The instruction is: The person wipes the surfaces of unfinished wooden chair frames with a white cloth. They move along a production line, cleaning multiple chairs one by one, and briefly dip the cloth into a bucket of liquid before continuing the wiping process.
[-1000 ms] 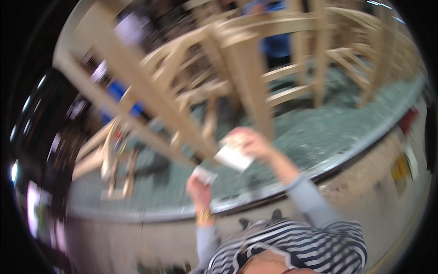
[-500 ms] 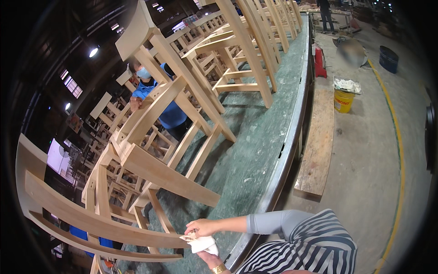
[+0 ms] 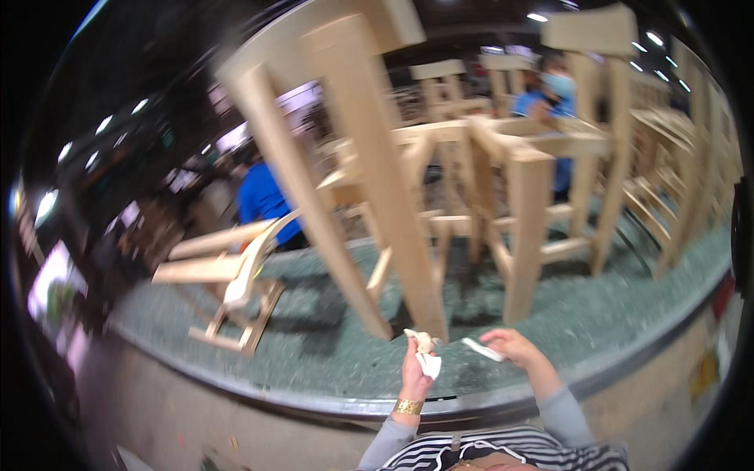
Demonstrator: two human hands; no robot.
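My left hand, with a gold cuff at the wrist, is closed around a crumpled white cloth. A cream-coloured wad pokes out above its fingers. Fingers and thumb of my right hand pinch a thin, flat white piece; motion blur hides what kind it is. Just beyond both hands, the legs of a bare wooden chair frame come down to the green tabletop. The hands are apart from each other, near the table's front edge, and neither clearly touches the chair.
More unfinished chair frames crowd the table to the right. A smaller wooden frame lies tipped at the left. Across the table are a person in blue with a mask and another blue-clothed person. A metal rim edges the table.
My view has swung left and the picture is blurred. My hands, earlier together at the white cloth by a curved chair part, have separated; the right now holds a flat white piece.
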